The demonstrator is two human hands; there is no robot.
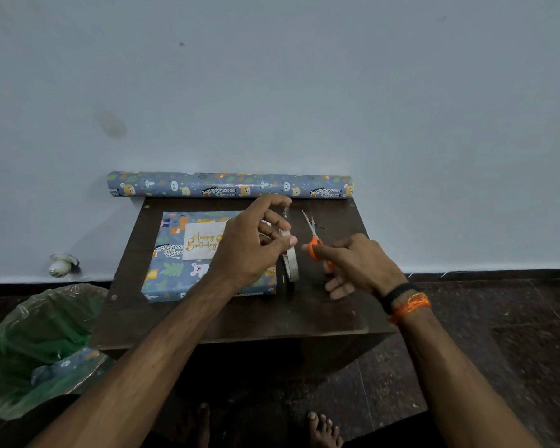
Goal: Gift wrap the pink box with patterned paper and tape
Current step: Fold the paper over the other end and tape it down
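Observation:
The box point(175, 270) lies on the left half of a small dark table point(320, 315), covered in blue animal-pattern paper, with a "Happy Birthday" card point(201, 242) on top. My left hand point(253, 244) is above the box's right end. Its thumb and curled fingers hold the upright tape roll point(291, 260), and a short clear strip point(285, 212) hangs from the raised index finger. My right hand point(356, 266) holds orange-handled scissors point(315, 245) just right of the tape, blades apart and pointing away from me.
The roll of patterned paper point(230, 184) lies along the table's back edge against the wall. A bin with a green bag point(36, 344) holding paper scraps stands on the floor at the left. My bare feet point(324, 430) are below the table's front edge.

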